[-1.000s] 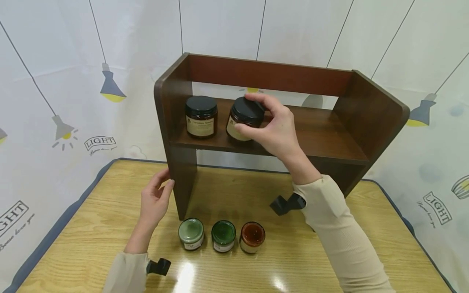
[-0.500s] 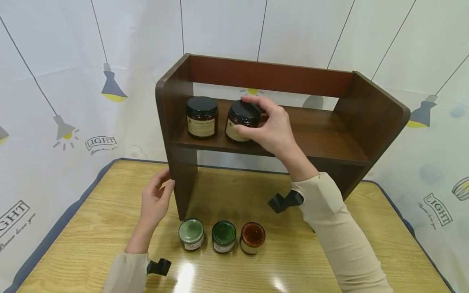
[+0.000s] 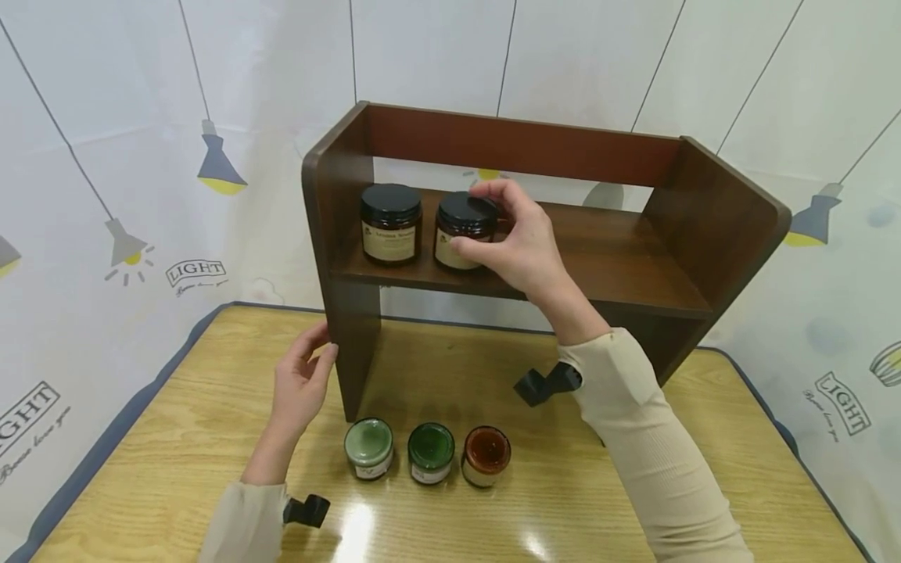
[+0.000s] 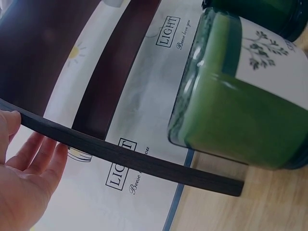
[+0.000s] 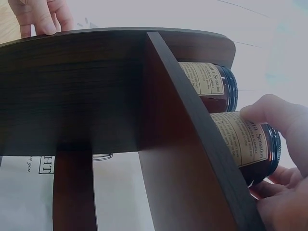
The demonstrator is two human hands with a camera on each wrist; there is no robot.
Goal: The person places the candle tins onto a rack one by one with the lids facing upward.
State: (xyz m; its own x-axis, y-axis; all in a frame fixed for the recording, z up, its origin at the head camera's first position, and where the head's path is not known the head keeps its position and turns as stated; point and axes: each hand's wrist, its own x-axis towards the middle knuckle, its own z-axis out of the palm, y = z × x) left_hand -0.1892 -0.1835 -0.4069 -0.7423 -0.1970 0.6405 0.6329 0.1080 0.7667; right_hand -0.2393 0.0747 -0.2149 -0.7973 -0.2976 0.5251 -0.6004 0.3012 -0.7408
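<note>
A dark brown wooden shelf (image 3: 619, 270) stands on the table. On its upper board are two amber candle jars with black lids and cream labels. My right hand (image 3: 524, 242) grips the right-hand candle jar (image 3: 461, 227), thumb on the label and fingers round the far side; it sits upright beside the other candle jar (image 3: 390, 227), a narrow gap between them. The right wrist view shows the gripped jar (image 5: 243, 142) at the board. My left hand (image 3: 303, 383) holds the shelf's left side panel by its front edge, thumb and fingers on either side in the left wrist view.
In front of the shelf, on the wooden table (image 3: 176, 438), stand a pale green jar (image 3: 368, 446), a dark green jar (image 3: 431, 452) and a red-brown jar (image 3: 486, 453) in a row. A patterned white sheet (image 3: 267, 195) hangs behind.
The gripped candle jar has gone from tilted to upright and shifted slightly left and down onto the board. My right hand moved with it. The left hand keeps its place on the side panel.
</note>
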